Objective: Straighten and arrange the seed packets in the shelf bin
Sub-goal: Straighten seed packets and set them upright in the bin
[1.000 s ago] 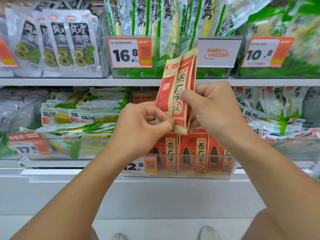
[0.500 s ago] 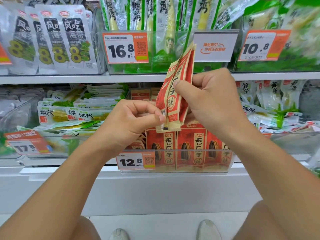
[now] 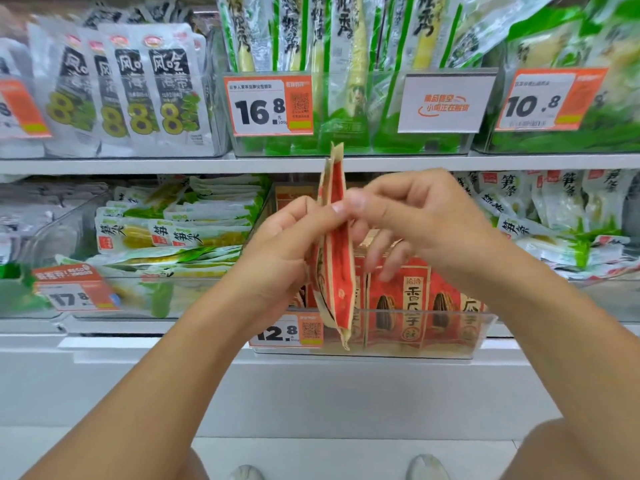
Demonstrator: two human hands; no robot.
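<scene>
Two red-and-tan seed packets point(image 3: 335, 268) stand edge-on to me, upright, in front of the clear shelf bin point(image 3: 485, 332). My left hand point(image 3: 280, 251) grips them from the left side at mid-height. My right hand point(image 3: 415, 220) pinches their upper part from the right with thumb and forefinger, its other fingers hanging loose behind. Inside the bin, more seed packets point(image 3: 414, 303) stand upright in a row facing out. The packets' lower end hangs just over the bin's front wall.
An orange 12.8 price tag point(image 3: 287, 332) is clipped to the bin's front left. Bins of green bamboo-shoot packs point(image 3: 180, 233) flank it on both sides. The shelf above point(image 3: 138, 164) carries kelp packs and more green packs. White floor and shoe tips lie below.
The held packets have turned from facing me to edge-on and come lower, toward the bin. My left hand has shifted from the lower corner to the side; my right keeps its pinch.
</scene>
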